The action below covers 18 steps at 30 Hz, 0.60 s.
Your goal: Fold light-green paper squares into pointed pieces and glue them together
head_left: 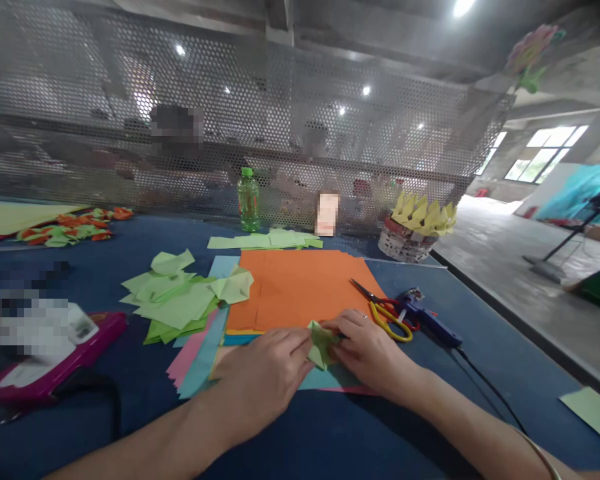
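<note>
A small folded piece of light green paper (321, 345) lies between my two hands, over the near edge of a stack of coloured paper. Its left side is pinched in my left hand (280, 357). My right hand (363, 343) grips the other side, fingers bent and closed. Orange paper (300, 287) tops the stack, with blue, pink and yellow edges sticking out below. Just beyond my right hand rest scissors (387, 317) with yellow and red handles, blades pointing away to the left. A blue glue gun (427, 317) with a black cord lies beside them.
Loose light green papers (175, 293) are heaped left of the stack. Farther back stand a green bottle (249, 200) and a basket (410, 237) with pointed yellow paper folds. A magenta device (60, 353) is at left. A perforated metal screen (220, 127) closes off the table's far side.
</note>
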Each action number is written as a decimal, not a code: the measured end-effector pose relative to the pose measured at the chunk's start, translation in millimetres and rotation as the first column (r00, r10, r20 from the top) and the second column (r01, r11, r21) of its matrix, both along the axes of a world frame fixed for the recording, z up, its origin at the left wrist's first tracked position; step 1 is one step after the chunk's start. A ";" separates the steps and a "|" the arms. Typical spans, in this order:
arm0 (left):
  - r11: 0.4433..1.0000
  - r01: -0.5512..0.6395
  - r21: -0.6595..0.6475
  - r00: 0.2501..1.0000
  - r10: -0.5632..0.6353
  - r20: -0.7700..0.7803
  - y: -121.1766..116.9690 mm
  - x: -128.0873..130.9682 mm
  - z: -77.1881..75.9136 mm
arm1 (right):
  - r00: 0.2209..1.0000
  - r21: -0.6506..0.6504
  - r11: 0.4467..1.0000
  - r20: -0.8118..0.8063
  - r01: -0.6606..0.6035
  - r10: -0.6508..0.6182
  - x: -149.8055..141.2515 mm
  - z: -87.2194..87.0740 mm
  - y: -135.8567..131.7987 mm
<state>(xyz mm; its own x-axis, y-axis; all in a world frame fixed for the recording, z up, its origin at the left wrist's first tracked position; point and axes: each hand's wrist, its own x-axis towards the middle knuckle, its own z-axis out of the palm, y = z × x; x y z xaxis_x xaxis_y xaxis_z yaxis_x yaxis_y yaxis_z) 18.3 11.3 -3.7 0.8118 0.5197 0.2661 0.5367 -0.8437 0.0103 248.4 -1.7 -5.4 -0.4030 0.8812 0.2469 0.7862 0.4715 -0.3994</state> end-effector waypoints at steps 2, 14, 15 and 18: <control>1.000 -0.005 -0.006 1.000 0.005 -0.001 -2.5 0.2 -3.0 | 1.000 -0.009 1.000 0.023 -0.006 0.006 -0.7 2.6 -1.3; 0.987 0.037 0.154 0.998 -0.046 0.050 -9.3 2.1 -7.0 | 0.998 0.018 1.000 0.057 -0.026 0.025 -2.4 8.0 -2.5; 0.990 0.047 0.137 0.997 -0.054 0.053 -11.1 2.9 -7.3 | 0.998 0.017 0.999 0.053 -0.028 0.027 -2.3 7.7 -2.4; 0.996 0.059 0.068 0.997 -0.063 0.049 -15.5 5.2 -7.4 | 0.999 -0.001 1.000 0.042 -0.016 0.016 -2.2 8.4 -2.9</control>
